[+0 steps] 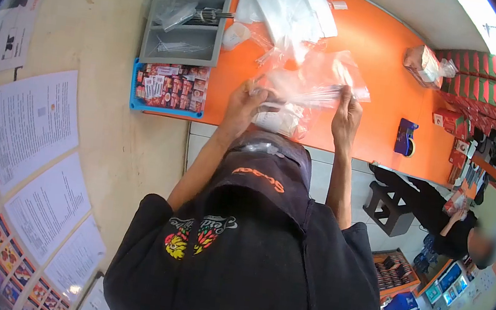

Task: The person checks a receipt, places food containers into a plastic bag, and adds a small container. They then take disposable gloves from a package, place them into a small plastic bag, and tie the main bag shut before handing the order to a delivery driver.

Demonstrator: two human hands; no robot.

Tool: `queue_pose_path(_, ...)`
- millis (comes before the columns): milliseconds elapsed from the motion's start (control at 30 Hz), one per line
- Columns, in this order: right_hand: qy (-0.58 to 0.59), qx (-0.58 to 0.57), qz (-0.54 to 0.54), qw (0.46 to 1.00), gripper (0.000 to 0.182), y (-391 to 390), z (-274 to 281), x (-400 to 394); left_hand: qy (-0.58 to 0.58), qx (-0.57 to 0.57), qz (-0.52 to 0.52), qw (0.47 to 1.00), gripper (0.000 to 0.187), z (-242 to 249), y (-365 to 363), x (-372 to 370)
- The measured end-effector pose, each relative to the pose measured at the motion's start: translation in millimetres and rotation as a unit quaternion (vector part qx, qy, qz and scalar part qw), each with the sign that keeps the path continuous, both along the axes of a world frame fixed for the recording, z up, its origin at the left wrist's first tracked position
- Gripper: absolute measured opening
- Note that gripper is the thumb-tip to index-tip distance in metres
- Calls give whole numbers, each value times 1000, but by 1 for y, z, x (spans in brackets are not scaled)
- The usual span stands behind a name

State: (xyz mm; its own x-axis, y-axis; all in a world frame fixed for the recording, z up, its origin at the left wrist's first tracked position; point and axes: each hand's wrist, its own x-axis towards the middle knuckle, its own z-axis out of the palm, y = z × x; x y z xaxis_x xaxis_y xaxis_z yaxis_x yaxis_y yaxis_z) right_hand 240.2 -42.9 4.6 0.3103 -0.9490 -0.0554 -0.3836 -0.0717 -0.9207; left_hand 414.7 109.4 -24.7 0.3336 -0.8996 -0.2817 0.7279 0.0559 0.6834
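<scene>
Between my hands, a bunch of clear plastic bags (320,94) is stretched out over the orange table. My left hand (245,101) grips its left end with fingers closed. At the right end, my right hand (347,111) pinches the bags' edge between thumb and fingers. Just below them, near the table's front edge, lies a white bundle in clear plastic (280,119); what is inside cannot be made out. More clear bags (287,11) are spread in a loose pile further back on the table.
On the left stand a grey compartment tray (179,58) with thin sticks and a blue basket (167,110) of printed packets. A tape dispenser (406,137) and stacked red-green boxes (482,85) are at right. Another person (461,237) holds a packet near a dark stool (388,209).
</scene>
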Motion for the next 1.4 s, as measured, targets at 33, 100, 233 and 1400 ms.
queue_pose_path(33, -26, 29, 3, 999, 45, -3, -10, -4, -44, -13, 4, 999, 8, -6, 6, 1)
queue_pose_path(100, -79, 88, 11, 993, 39, -3, -28, -8, -131, -38, 14, 991, 11, -23, 19, 1)
queue_pose_path(233, -129, 162, 43, 977, 24, 0, -15, -8, -79, 10, 2, 997, 32, -20, 27, 7)
queue_pose_path(1400, 211, 233, 555, 770, 27, 20, 22, -86, -195, 225, -473, 829, 47, -96, 63, -68)
